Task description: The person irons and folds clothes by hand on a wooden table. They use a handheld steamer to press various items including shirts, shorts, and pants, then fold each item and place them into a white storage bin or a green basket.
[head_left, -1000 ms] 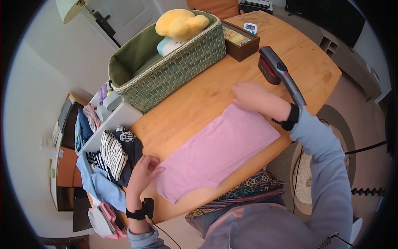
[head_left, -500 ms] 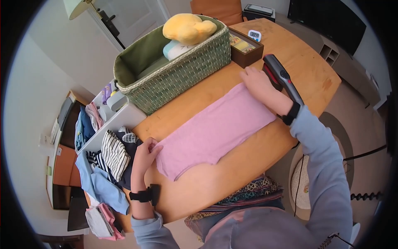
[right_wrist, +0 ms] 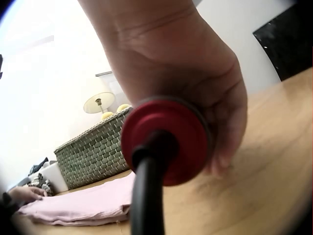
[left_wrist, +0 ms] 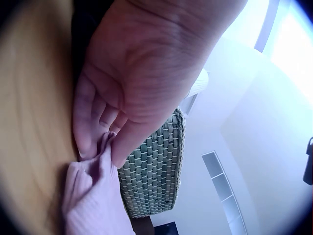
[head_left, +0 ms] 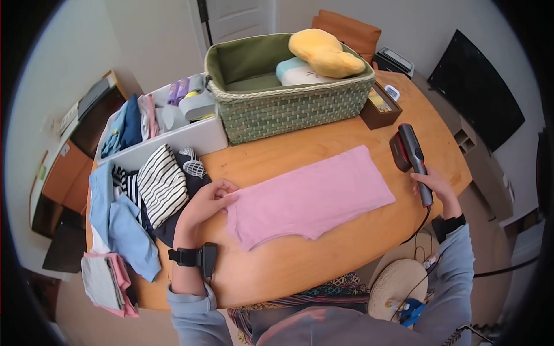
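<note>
A pink garment (head_left: pixel 311 199) lies spread flat on the wooden table (head_left: pixel 254 282). My left hand (head_left: pixel 208 202) pinches its left corner between thumb and fingers; the left wrist view shows the pink cloth (left_wrist: pixel 98 205) bunched at the fingertips. On the garment's right stands a grey and red handheld garment steamer (head_left: pixel 416 155). Its handle is gripped by my right hand (head_left: pixel 443 187), with fingers wrapped round it. From the right wrist, the handle's red end cap (right_wrist: pixel 188 134) and black cord (right_wrist: pixel 148 196) cover part of that hand.
Behind the garment stands a green woven basket (head_left: pixel 294 118) with a yellow plush toy (head_left: pixel 326 55). A brown box (head_left: pixel 384 118) sits beside it. At left are a white bin (head_left: pixel 219 135), a striped garment (head_left: pixel 161 187), blue clothing (head_left: pixel 130 230) and a folded stack (head_left: pixel 104 285).
My right hand has left the garment's far right end and taken hold of the steamer's handle. The left hand stays at the left corner. The head view has turned.
</note>
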A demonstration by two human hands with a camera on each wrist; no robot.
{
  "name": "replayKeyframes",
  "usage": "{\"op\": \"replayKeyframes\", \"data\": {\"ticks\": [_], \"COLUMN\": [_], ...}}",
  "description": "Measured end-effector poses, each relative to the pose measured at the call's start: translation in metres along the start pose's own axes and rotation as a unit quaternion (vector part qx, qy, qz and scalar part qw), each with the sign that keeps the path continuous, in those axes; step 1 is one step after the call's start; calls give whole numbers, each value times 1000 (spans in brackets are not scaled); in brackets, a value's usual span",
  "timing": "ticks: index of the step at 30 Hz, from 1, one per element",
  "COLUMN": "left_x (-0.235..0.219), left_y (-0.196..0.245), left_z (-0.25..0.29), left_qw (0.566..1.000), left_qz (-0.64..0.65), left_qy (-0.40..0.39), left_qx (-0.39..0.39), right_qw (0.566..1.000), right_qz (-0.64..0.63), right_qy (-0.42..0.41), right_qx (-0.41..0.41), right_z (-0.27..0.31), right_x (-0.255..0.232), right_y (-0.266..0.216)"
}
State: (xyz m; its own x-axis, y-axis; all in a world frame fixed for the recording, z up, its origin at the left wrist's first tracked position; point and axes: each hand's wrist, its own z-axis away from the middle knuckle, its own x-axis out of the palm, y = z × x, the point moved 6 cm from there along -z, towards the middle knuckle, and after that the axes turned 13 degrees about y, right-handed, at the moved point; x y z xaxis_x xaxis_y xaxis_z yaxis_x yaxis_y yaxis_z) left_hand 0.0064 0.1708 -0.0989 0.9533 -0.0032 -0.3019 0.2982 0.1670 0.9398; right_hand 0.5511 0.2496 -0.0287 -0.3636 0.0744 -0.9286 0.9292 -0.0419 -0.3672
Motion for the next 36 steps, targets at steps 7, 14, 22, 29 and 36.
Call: {"op": "replayKeyframes", "data": {"ticks": [7,14,22,29,36], "left_x": [-4,-7,-11,-14,-13], "left_y": [1,-3,-16,-14,-18], "left_z": [3,-2,0,3,-1], "left_qw": [1000,998,995,994,997], "left_qz": [17,36,85,84,55], "left_qy": [11,31,39,62,56], "left_qx": [15,29,-17,-42,-19], "right_qw": [879,852,782,768,695], "right_qz": [-416,-472,-481,-482,-530], "right_qy": [-81,-173,-389,-410,-468], "right_qx": [218,146,81,96,134], "right_z": [-1,66,138,162,159], "right_x": [33,31,112,152,169], "right_y": [10,-143,-283,-296,-296]}}
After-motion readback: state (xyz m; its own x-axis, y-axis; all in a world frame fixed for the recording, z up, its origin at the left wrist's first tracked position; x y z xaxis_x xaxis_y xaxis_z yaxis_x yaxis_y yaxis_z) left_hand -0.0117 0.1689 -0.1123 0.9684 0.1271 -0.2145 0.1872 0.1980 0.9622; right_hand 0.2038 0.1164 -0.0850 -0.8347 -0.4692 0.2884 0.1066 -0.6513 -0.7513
